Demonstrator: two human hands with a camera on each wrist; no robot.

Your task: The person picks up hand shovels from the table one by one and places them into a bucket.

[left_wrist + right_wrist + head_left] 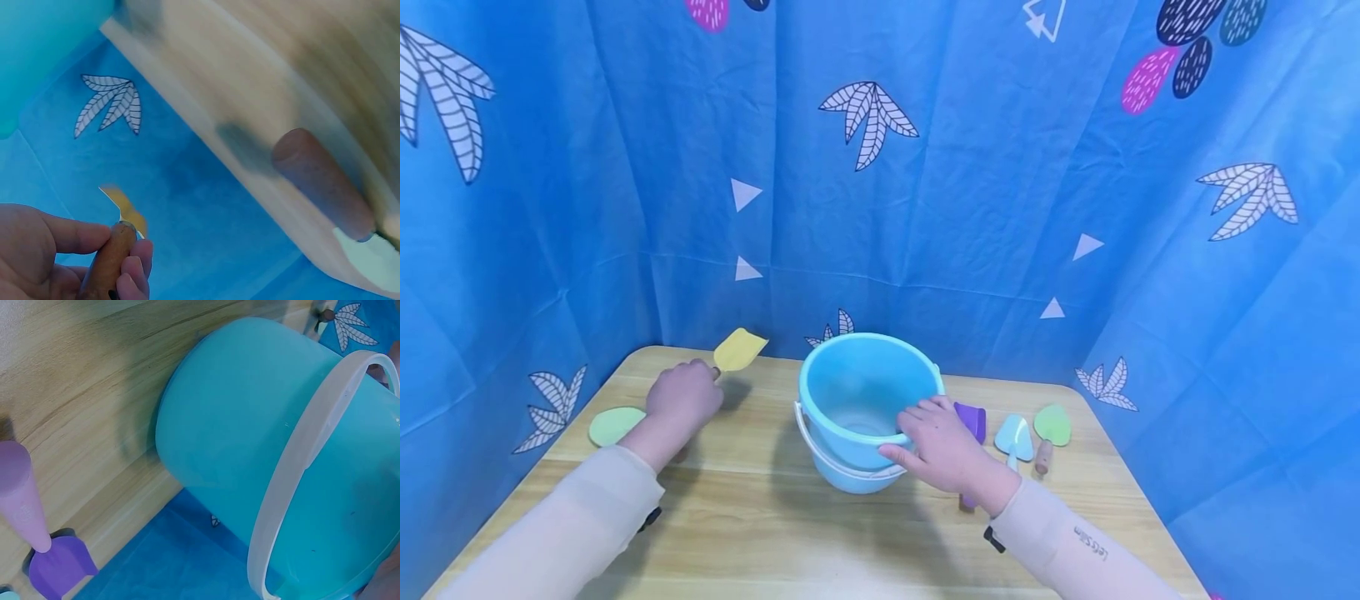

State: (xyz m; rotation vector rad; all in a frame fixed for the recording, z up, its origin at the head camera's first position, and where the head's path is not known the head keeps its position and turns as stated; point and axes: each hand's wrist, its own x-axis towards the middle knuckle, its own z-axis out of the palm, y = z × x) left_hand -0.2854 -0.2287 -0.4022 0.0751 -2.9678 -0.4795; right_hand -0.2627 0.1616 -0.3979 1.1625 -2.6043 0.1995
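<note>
The left hand [685,398] pinches the raised yellow shovel [739,350]; the right hand [938,443] grips the seemingly empty bucket [850,383] (four other shovels [614,426] lie outside).

The tabletop [737,517] is a flat, light-brown wood-grain surface with rounded far corners. Near its left edge lies a pale-green toy shovel [614,425] with a wooden handle; to the right, a purple toy shovel [972,422], a light-blue toy shovel [1014,438] and a green toy shovel [1052,425] lie side by side in that order. A light-blue bucket [842,477] occupies the middle, upright or nearly so; base contact cannot be confirmed.
</note>
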